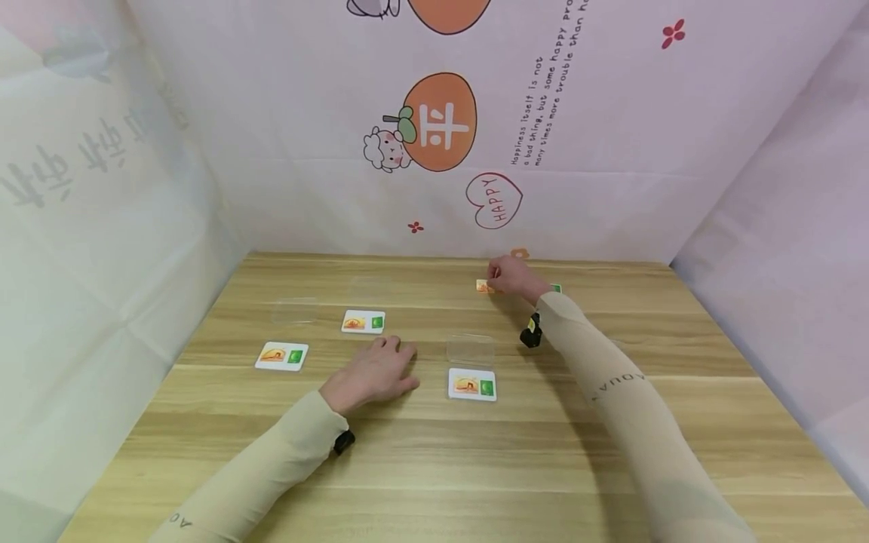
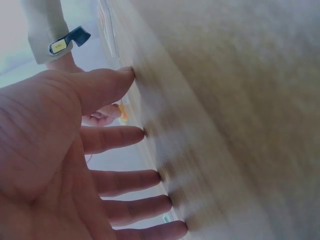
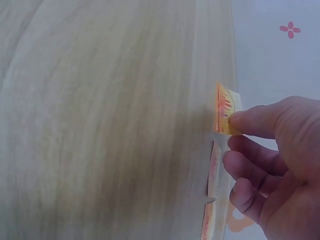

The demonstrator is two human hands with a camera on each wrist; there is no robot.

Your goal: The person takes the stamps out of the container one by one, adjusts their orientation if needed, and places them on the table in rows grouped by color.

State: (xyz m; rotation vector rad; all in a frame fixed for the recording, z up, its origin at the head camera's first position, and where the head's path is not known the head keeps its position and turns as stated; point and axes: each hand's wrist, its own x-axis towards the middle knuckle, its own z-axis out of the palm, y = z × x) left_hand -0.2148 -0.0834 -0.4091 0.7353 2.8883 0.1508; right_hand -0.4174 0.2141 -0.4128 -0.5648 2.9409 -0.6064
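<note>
My right hand (image 1: 514, 277) is at the far edge of the table, by the back wall. Its thumb and fingertips pinch a small orange and yellow card (image 3: 227, 109), close over the wood. Two more small orange pieces, a nearer one (image 3: 213, 170) and a lower one (image 3: 207, 220), lie beside those fingers. Nearer the middle, my left hand (image 1: 380, 369) rests fingertips down on the wood with fingers spread and holds nothing. A white picture card (image 1: 363, 321) lies just beyond it, and another white card (image 1: 472, 385) is to its right.
A third white card (image 1: 281, 356) lies at the left. Clear plastic rectangles, such as the left one (image 1: 295, 310) and the middle one (image 1: 471, 350), lie behind cards. A green piece (image 1: 556, 288) shows beside the right wrist. Printed cloth (image 1: 577, 204) hangs behind the table.
</note>
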